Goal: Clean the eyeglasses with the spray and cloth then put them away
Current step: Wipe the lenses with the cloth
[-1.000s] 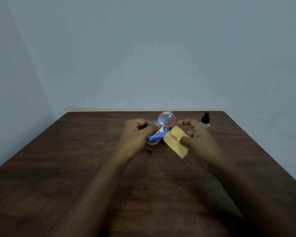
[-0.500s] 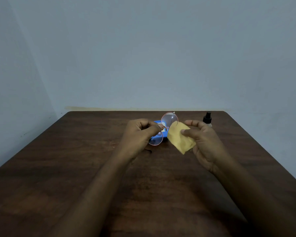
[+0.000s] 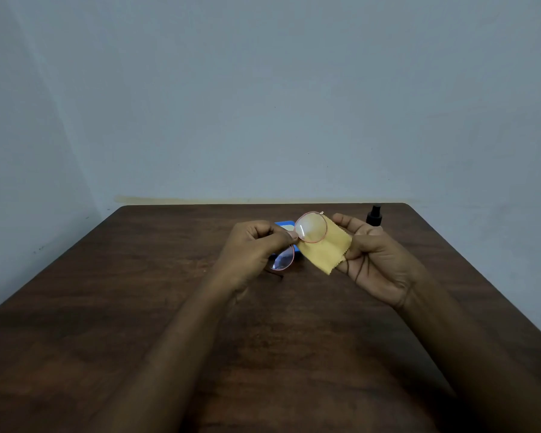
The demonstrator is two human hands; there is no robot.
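Note:
My left hand (image 3: 252, 250) pinches the bridge of the round, pink-rimmed eyeglasses (image 3: 311, 228), held above the table. One lens is raised in front of the yellow cloth (image 3: 325, 253), the other lens hangs lower beside my fingers. My right hand (image 3: 375, 260) holds the cloth spread behind the raised lens, thumb on its right edge. A small spray bottle (image 3: 374, 215) with a black top stands behind my right hand. A blue glasses case (image 3: 283, 225) lies on the table behind my left hand, mostly hidden.
The dark wooden table (image 3: 138, 307) fills the lower view, its far edge against a pale wall (image 3: 263, 104). The table's right edge runs diagonally close to my right forearm.
The right hand has opened out and spread the cloth flat behind the upper lens. The glasses have shifted slightly right, so the lens now overlaps the cloth.

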